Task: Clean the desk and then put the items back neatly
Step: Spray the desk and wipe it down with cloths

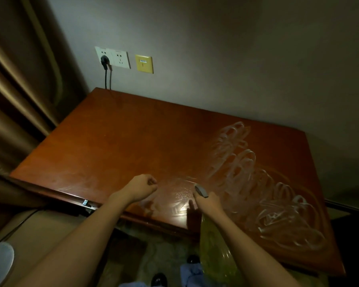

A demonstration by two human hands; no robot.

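Where looping wet streaks [257, 183] shine, the desk [122, 146] looks reddish-brown.

The desk [133, 141] top is left open across its left and far parts. The right half is covered by looping wet streaks [257, 183]. The far edge is closed off by the wall [216, 59], the left side by a curtain [19, 90]. A cord [106, 79], possibly a plug lead, is hung behind the far left corner.
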